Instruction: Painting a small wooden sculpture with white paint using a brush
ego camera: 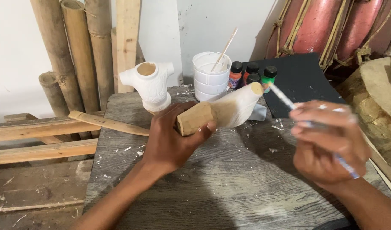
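While the left hand (172, 142) clamps its grip on a wooden figure (221, 113) — half whitened — above the table (229, 187), the right hand (327, 145) pinches a paintbrush (285, 97).

Carved figure (221, 113) on table (229, 187), cup stack (210, 76) behind it, bottles (251, 74) right of cups, torso carving (150, 85) left.

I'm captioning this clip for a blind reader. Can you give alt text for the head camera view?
The left hand grips the bare end of a partly white-painted wooden carving over a grey wooden table, while the right hand holds a paintbrush beside it. Behind stand a white torso-shaped carving, a white cup and small paint bottles.
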